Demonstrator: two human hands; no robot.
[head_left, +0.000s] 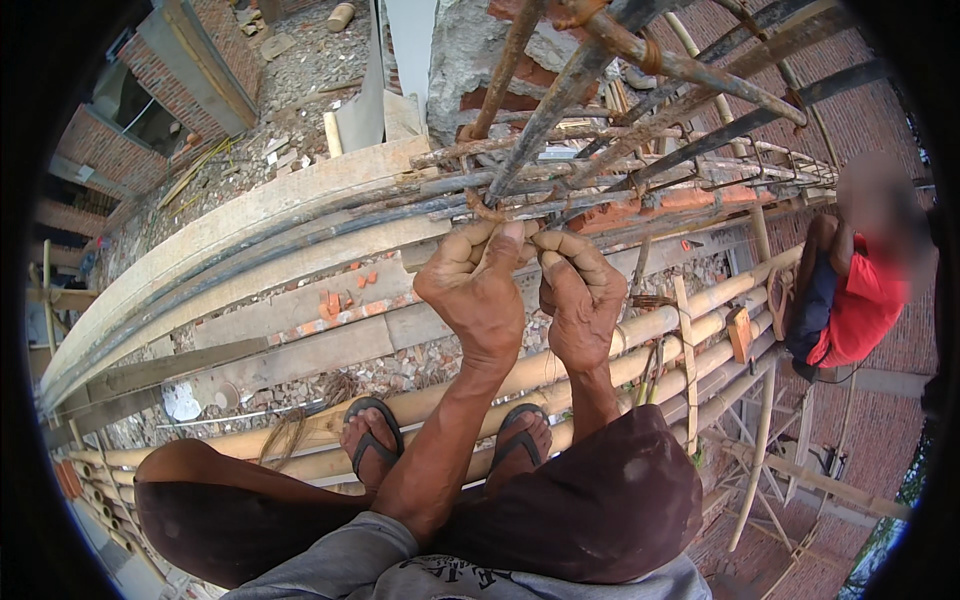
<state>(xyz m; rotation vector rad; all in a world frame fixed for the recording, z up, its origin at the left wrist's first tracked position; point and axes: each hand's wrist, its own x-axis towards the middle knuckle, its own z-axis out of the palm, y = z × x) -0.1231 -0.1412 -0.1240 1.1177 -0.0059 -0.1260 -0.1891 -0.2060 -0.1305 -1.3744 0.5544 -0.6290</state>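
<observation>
Both of my hands are raised in front of me, close together at a bundle of steel reinforcing bars [520, 170]. My left hand [475, 285] is closed, its thumb and fingertips pinched just under a rusty loop [487, 209] around the bars. Beside it, my right hand [582, 295] is also closed, thumb pressed against its curled fingers. Whatever sits between the fingertips is too small to make out. Long horizontal bars run left above a pale formwork board [250, 215]; other rusty bars slant up to the right.
I squat in sandals on bamboo poles [560, 372] lashed as scaffolding, with brick rubble [400, 365] below. At the right, another person [865, 300] in a red shirt sits on the scaffold. A wooden block [740, 334] rests on the poles, near upright slats.
</observation>
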